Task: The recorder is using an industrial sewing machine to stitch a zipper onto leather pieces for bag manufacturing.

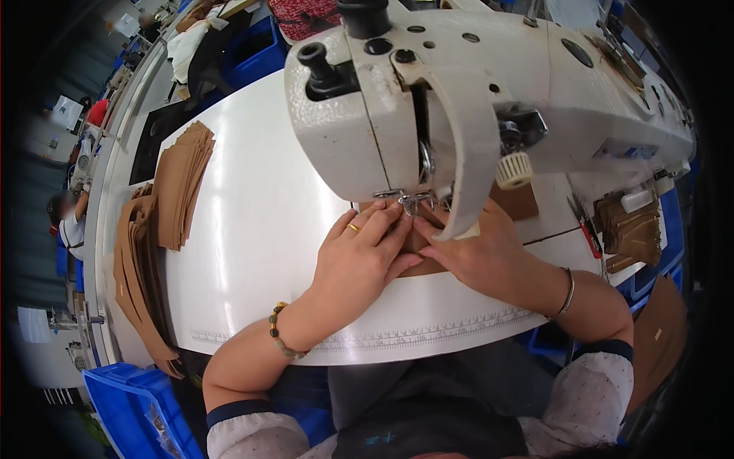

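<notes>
A white sewing machine (344, 122) fills the upper middle. Its metal presser foot (409, 203) sits over a brown flat piece (417, 268), partly covered by my hands. My left hand (355, 264) has its fingers together and bent on the piece just left of the foot, thumb low along it, holding it. My right hand (478, 249) grips the piece from the right, fingertips close to the foot and partly hidden behind the machine's white guard (466, 153).
Brown piece stacks (180, 183) (138, 275) lie left. Red-handled scissors (590, 237) and more pieces (627, 233) lie right. Blue bins (141, 398) (248, 53) surround the white table (245, 291), which has a printed ruler edge. A co-worker (70, 222) is at the far left.
</notes>
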The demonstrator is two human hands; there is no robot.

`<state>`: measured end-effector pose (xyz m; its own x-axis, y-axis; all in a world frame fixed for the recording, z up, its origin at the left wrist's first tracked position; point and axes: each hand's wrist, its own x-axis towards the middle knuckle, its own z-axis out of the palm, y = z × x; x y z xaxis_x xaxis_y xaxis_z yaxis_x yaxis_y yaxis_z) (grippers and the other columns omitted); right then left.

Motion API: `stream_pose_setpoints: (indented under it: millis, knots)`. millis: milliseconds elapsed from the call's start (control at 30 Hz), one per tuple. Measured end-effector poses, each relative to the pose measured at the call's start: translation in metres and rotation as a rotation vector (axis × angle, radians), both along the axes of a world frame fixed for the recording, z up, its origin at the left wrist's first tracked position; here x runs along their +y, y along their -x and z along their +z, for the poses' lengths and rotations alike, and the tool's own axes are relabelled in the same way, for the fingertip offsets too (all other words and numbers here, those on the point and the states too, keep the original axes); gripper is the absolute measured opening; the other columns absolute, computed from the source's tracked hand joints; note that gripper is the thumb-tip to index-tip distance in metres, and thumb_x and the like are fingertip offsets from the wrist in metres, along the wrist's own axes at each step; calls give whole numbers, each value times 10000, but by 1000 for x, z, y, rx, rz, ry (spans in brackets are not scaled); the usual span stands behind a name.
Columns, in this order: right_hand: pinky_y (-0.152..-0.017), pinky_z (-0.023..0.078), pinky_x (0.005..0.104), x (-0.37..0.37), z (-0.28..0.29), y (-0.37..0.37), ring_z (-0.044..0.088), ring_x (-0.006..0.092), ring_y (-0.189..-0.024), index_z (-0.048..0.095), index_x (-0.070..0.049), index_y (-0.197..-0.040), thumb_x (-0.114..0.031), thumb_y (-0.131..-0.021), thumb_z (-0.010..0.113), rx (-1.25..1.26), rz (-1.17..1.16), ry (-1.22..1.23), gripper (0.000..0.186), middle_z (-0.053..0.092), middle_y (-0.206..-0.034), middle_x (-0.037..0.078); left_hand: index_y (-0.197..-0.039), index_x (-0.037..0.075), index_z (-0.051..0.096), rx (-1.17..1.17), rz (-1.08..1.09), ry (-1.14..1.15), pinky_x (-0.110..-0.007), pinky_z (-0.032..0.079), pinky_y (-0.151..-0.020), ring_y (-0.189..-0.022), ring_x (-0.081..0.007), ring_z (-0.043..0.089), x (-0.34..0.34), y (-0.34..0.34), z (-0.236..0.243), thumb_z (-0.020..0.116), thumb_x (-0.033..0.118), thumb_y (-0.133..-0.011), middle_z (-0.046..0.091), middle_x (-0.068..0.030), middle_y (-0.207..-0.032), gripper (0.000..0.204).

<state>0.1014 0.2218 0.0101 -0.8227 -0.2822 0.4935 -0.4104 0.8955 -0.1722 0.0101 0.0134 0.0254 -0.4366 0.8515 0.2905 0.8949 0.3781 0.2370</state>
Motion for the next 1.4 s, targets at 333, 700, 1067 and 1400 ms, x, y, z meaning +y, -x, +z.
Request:
stream_pose_setpoints:
  millis: [333,700,1067,1400]
  knots:
    - [-1041,476,529,2,1,3,651,342,-1141,763,14,-978,-290,-843,787,-7,12,26,334,697,-994,150,-1214,39,743,-36,16,-6,-455,496,-1052,-1248,-284,615,3,1,2,782,342,-838,660,-84,-1201,484]
    - [-1050,469,535,4,-3,5,655,350,-1083,769,17,-934,-297,-850,780,-16,18,-15,325,688,-917,152,-1229,38,736,-45,31,13,-464,501,-1048,-1246,-265,614,3,2,3,766,370,-854,661,-80,-1228,501]
    - [-1050,483,520,5,-7,7,665,337,-1038,763,25,-941,-310,-833,794,32,36,-31,353,680,-893,149,-1259,48,725,2,32,49,-497,499,-1061,-1283,-264,607,2,1,2,743,417,-873,666,-80,-1297,534]
    - [-1052,477,503,11,8,6,664,340,-1055,763,24,-963,-321,-837,787,65,34,-56,368,685,-904,154,-1251,57,729,53,32,45,-487,494,-1063,-1282,-250,603,1,3,3,737,426,-877,665,-69,-1304,525]
